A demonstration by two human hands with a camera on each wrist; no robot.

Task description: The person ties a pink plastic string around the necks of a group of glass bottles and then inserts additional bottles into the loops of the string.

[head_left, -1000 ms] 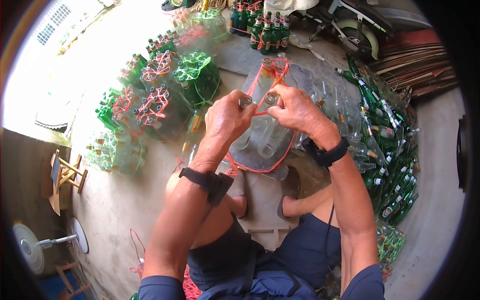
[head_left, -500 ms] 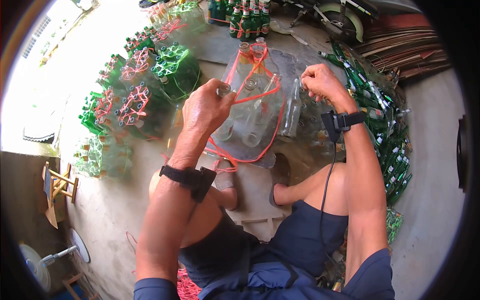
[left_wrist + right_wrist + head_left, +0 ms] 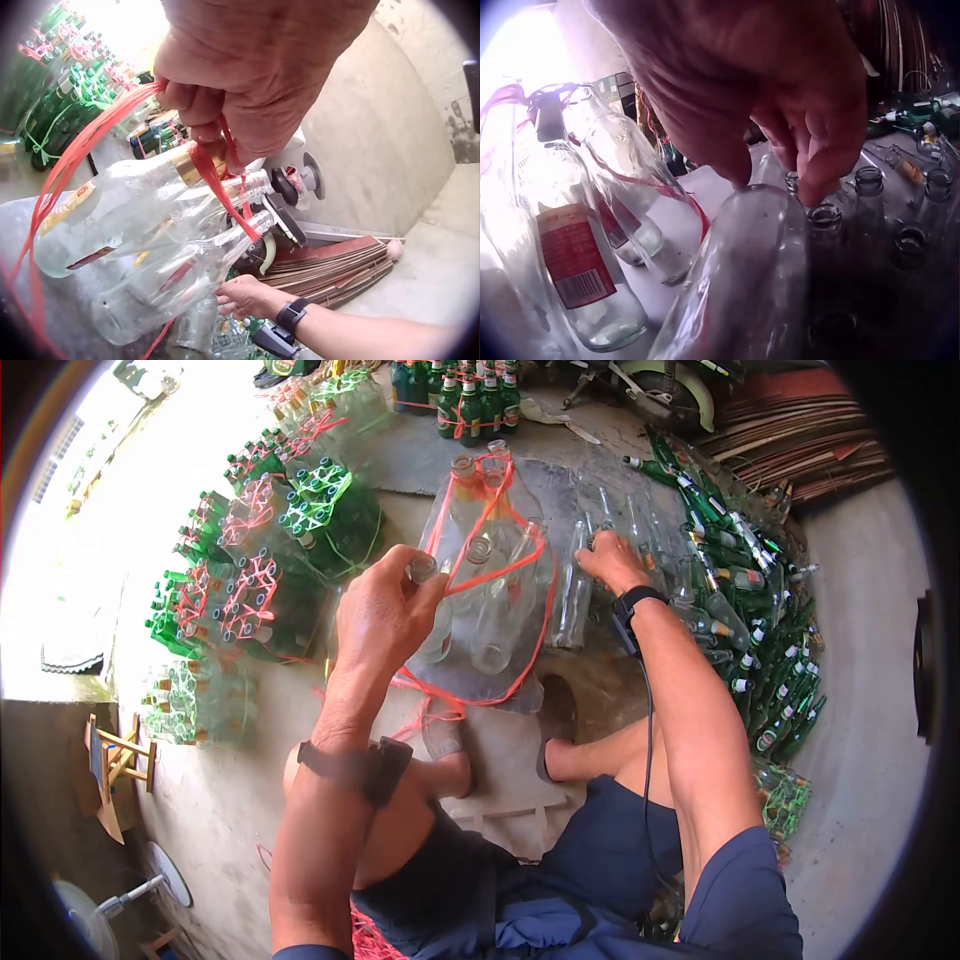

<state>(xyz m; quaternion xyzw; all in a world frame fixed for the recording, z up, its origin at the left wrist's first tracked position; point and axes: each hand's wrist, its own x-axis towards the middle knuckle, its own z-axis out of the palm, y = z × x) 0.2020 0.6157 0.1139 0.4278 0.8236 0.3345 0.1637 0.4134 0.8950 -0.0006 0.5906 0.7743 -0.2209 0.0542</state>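
Observation:
My left hand grips the neck of a clear glass bottle together with red plastic twine. The twine loops round a small group of upright clear bottles on a dark flat board; in the left wrist view, the bottles carry paper labels. To the right of that group, my right hand reaches down among loose clear bottles. In the right wrist view its thumb and fingers sit on either side of a clear bottle's rounded end, beside several open mouths.
Tied bundles of bottles stand at left, and green bottles at the back. More green bottles lie piled along the right, near stacked boards. A motorbike stands behind; a fan is at left.
My right hand has let go at the bottle group, moved right and come down among the loose clear bottles. My left hand keeps its hold while the head view shifts.

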